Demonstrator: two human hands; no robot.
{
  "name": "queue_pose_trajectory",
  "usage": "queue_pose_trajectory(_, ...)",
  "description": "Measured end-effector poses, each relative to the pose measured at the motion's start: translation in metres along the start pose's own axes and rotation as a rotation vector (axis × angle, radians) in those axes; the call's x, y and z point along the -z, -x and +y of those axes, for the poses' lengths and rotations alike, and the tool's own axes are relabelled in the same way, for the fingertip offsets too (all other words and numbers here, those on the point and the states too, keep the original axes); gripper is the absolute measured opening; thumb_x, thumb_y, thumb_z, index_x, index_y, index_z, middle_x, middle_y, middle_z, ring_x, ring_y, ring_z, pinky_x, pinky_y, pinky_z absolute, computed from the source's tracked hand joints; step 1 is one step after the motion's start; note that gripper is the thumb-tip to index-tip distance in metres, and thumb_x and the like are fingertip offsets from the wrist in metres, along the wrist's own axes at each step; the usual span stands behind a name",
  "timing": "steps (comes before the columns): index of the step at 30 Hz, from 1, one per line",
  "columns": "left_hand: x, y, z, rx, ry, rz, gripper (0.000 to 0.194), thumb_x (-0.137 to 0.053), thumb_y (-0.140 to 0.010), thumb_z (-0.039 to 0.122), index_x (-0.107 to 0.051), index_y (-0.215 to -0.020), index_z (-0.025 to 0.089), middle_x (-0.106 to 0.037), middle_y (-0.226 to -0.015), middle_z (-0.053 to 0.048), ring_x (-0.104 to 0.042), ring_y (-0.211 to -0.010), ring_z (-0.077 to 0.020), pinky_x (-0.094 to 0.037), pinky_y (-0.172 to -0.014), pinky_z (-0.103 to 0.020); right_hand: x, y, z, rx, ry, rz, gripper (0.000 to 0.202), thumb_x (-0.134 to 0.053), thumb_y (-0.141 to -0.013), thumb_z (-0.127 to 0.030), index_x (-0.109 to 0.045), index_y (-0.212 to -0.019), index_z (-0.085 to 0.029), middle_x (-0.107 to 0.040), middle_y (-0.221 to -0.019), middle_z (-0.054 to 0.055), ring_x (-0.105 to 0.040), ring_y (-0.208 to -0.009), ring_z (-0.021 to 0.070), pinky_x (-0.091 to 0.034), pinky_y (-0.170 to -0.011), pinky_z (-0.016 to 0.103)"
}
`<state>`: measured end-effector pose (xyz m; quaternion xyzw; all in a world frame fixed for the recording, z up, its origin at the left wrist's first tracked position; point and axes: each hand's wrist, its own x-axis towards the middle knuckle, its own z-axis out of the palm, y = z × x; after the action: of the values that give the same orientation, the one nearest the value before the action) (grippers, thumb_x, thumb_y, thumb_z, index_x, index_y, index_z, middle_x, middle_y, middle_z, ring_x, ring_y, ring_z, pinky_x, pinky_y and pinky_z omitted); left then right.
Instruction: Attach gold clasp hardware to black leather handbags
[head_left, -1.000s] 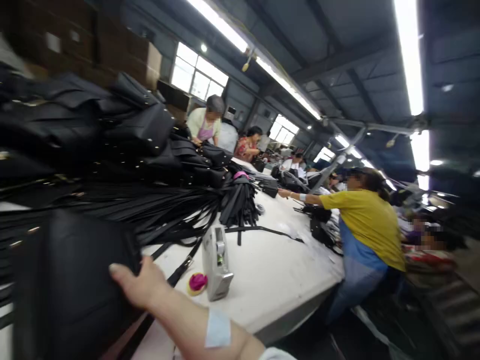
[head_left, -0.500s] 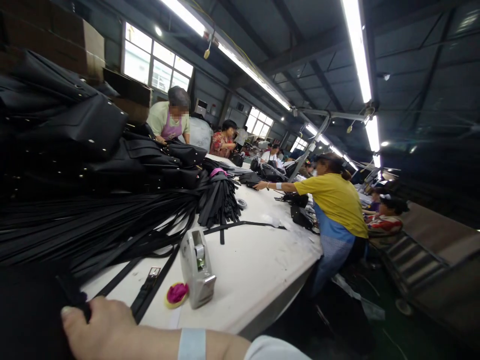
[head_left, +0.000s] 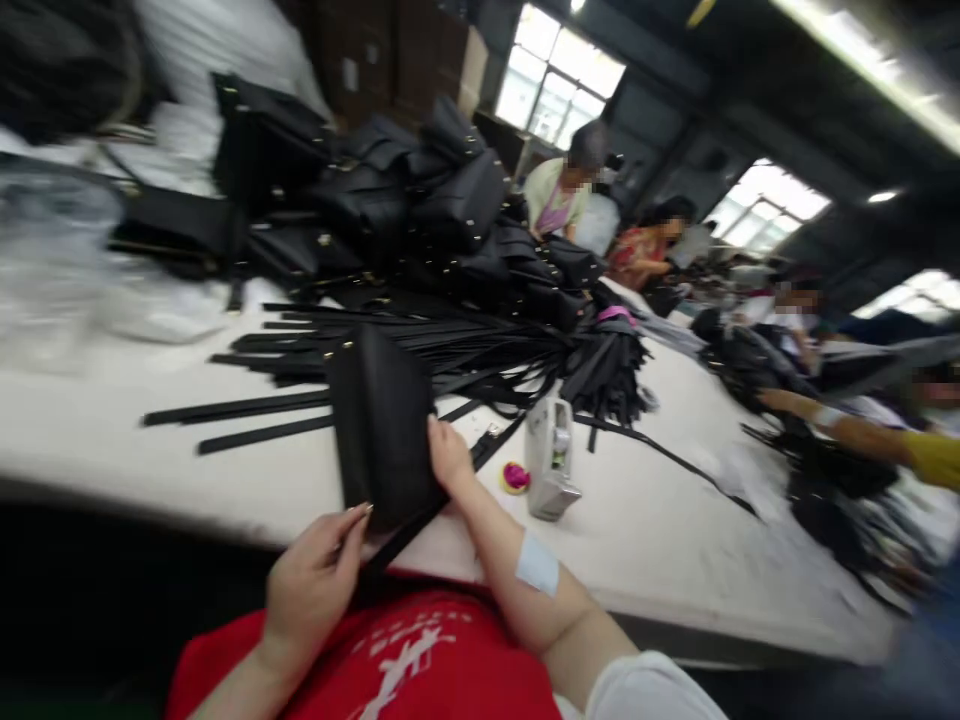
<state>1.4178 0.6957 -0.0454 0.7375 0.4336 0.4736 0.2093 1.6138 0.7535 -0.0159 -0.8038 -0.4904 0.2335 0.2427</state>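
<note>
A black bag (head_left: 382, 430) stands tilted at the front edge of the white table, close to my body. My right hand (head_left: 451, 458) grips its right side, the fingers hidden behind it. At the bag's lower left corner my left hand (head_left: 319, 570) is closed, thumb and fingertips pinched on a small metal piece at the corner. A black strap (head_left: 409, 535) runs beneath the bag toward a buckle (head_left: 491, 432) on the table. Long black straps (head_left: 480, 345) lie fanned out behind the bag.
A tape dispenser (head_left: 551, 460) and a small dish with something magenta (head_left: 514, 477) stand right of the bag. Black bags (head_left: 450, 200) are piled at the back, with clear plastic (head_left: 75, 270) at left. Several people work around the table; one yellow-sleeved arm (head_left: 930, 455) reaches in from the right.
The view has swung left and down. My left hand has come into view at the bag's corner, and the bag now shows fully in front of me, with my right hand still on it.
</note>
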Motion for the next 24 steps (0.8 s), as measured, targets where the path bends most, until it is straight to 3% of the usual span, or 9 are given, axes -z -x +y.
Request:
queue_pose_trajectory(4,0.01,0.01,0.001,-0.093,-0.114,0.016,0.014,-0.054,-0.09,0.015,-0.066,-0.096,0.013,-0.071,-0.083,-0.004,-0.066,-0.079,-0.0138,-0.051,-0.077,-0.025,-0.005,-0.009,0.007,0.069,-0.017,-0.05,0.054,-0.014,-0.101,-0.042,-0.059,-0.107,-0.015,-0.064,-0.118,0.015,-0.056,-0.117,0.0243,-0.04,-0.102,0.035)
queue_pose_trajectory(9,0.009,0.001,0.01,-0.08,-0.184,0.028,0.011,-0.053,-0.087,0.014,-0.064,-0.086,0.015,-0.064,-0.072,-0.003,-0.058,-0.065,-0.0134,-0.046,-0.065,-0.026,-0.005,-0.004,0.01,0.108,-0.038,-0.006,0.056,-0.013,-0.1,-0.045,-0.061,-0.1,-0.015,-0.066,-0.108,0.015,-0.059,-0.107,0.026,-0.043,-0.095,0.036)
queue_pose_trajectory(11,0.014,-0.004,0.007,-0.008,-0.17,0.065,0.01,-0.053,-0.086,0.015,-0.063,-0.081,0.015,-0.061,-0.07,-0.002,-0.054,-0.06,-0.0123,-0.044,-0.063,-0.027,-0.004,-0.003,0.011,0.116,-0.051,0.01,0.059,-0.013,-0.099,-0.048,-0.061,-0.099,-0.015,-0.067,-0.105,0.015,-0.061,-0.102,0.0268,-0.045,-0.092,0.038)
queue_pose_trajectory(13,0.022,-0.01,-0.003,0.166,-0.106,0.094,0.01,-0.054,-0.083,0.02,-0.062,-0.078,0.015,-0.061,-0.069,-0.002,-0.052,-0.058,-0.0123,-0.042,-0.061,-0.027,-0.005,-0.004,0.012,0.131,-0.07,0.018,0.061,-0.012,-0.098,-0.051,-0.062,-0.099,-0.015,-0.067,-0.104,0.015,-0.061,-0.102,0.0268,-0.045,-0.092,0.039)
queue_pose_trajectory(17,0.037,-0.02,-0.029,0.582,0.341,0.046,0.017,-0.049,-0.077,0.027,-0.058,-0.086,0.015,-0.065,-0.076,-0.003,-0.044,-0.051,-0.0103,-0.035,-0.051,-0.025,-0.007,-0.007,0.015,0.157,-0.144,0.016,0.064,-0.014,-0.096,-0.057,-0.062,-0.098,-0.015,-0.067,-0.109,0.016,-0.059,-0.109,0.0266,-0.043,-0.098,0.04)
queue_pose_trajectory(19,0.041,-0.02,-0.039,0.629,0.456,-0.016,0.021,-0.045,-0.072,0.023,-0.058,-0.086,0.015,-0.065,-0.076,-0.002,-0.043,-0.052,-0.0101,-0.034,-0.052,-0.024,-0.008,-0.008,0.016,0.168,-0.176,0.011,0.065,-0.016,-0.095,-0.059,-0.063,-0.1,-0.015,-0.066,-0.112,0.017,-0.058,-0.112,0.0269,-0.041,-0.1,0.041)
queue_pose_trajectory(24,0.038,-0.009,-0.042,0.591,0.394,-0.162,0.019,-0.044,-0.066,0.019,-0.062,-0.066,0.015,-0.059,-0.062,-0.002,-0.051,-0.06,-0.0143,-0.039,-0.06,-0.026,-0.008,-0.009,0.019,0.197,-0.179,0.022,0.062,-0.016,-0.094,-0.054,-0.062,-0.105,-0.013,-0.063,-0.117,0.019,-0.053,-0.121,0.0268,-0.038,-0.104,0.042)
